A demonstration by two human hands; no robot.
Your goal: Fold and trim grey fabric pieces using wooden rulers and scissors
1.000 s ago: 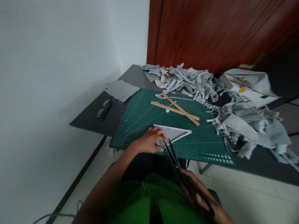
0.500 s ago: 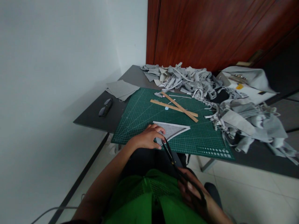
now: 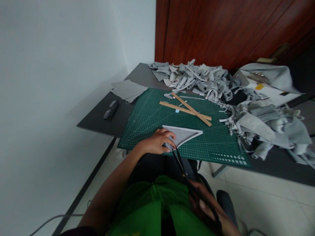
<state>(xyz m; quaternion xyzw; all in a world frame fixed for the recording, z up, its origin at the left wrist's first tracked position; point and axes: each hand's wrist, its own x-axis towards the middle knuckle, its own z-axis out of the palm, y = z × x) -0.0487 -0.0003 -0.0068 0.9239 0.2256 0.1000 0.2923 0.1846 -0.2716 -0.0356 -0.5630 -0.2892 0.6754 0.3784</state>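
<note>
- One grey cloth piece [image 3: 183,133], roughly three-cornered, lies flat on the green cutting mat [image 3: 145,118], close to the mat's near edge and in front of you.
- Your left grip [image 3: 157,142] rests over the near left part of that cloth, fingers curved and only partly closed; you seem to be steadying it, but I cannot tell whether thumb and fingertip pinch any fabric.
- Your right grip [image 3: 204,205] is closed around the handles of the black scissors [image 3: 184,175], whose blades stand slightly parted, tips right by the cloth's near corner and your left fingertips.
- Already done, as far as shows: a pale band runs along the far edge and the near right edge. The left side is partly under your fingers, so its finish is hidden.
- Left over: with the blades parted, the snip at this corner looks unfinished, though whether they touch cloth or thread is too small to tell.
- Two wooden rulers [image 3: 196,113] lie crossed beyond the cloth, not in use.
- Some flat grey sheets [image 3: 129,89] lie on the bench [image 3: 95,114] at the left, showing no pale band.
</note>
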